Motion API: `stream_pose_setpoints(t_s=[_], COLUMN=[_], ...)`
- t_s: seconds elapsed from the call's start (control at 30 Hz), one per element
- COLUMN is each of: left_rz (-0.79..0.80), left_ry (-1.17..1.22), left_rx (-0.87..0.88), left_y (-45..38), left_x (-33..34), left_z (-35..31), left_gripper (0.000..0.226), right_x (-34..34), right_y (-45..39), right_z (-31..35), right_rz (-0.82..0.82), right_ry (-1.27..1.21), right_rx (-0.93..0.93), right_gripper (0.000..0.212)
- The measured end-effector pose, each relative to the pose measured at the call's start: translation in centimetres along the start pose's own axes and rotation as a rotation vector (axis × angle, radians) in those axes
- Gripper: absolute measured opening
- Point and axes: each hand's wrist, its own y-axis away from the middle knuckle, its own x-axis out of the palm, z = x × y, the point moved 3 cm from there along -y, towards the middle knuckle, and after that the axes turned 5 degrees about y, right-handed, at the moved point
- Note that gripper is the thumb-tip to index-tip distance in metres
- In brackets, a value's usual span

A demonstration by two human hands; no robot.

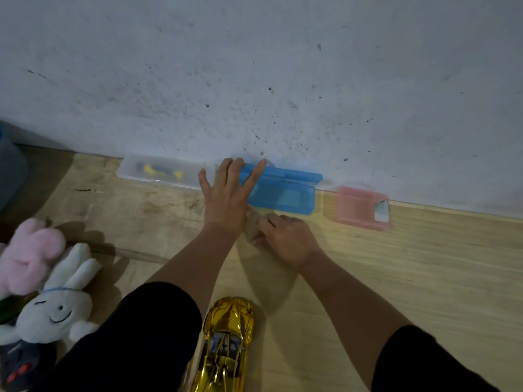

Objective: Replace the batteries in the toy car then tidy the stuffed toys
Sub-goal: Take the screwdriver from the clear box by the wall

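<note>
No legible text anywhere.

Three boxes stand in a row on the floor (424,278) along the foot of the wall (254,66): the left box (158,172), the middle box (283,190) with its lid open, and the right box (359,207), a little apart. The toy car (226,343) lies nearer to the person, before the middle box. Two stuffed rabbits (53,301) lie far left of the car, one behind the other, touching. The left hand (226,193) lies over the left end of the middle box; the right hand (285,239) is just before that box.
</note>
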Motion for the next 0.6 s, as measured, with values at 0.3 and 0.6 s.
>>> stream_pose_setpoints(t_s=[0.3, 0.6], left_rz=[-0.123, -0.137], left_ry=[-0.011, -0.017], left_rx=[0.036, 0.022], left_y=[0.8, 1.1], left_x=[0.4, 0.4], left_z=[0.8, 0.5], left_gripper=[0.095, 0.085], right_x=[0.7, -0.1], right_y=[-0.1, 0.5], right_z=[-0.5, -0.5], right_rz=[0.007, -0.054], right_ry=[-0.008, 0.257], right_rx=[0.052, 0.008], right_gripper=[0.032, 0.04])
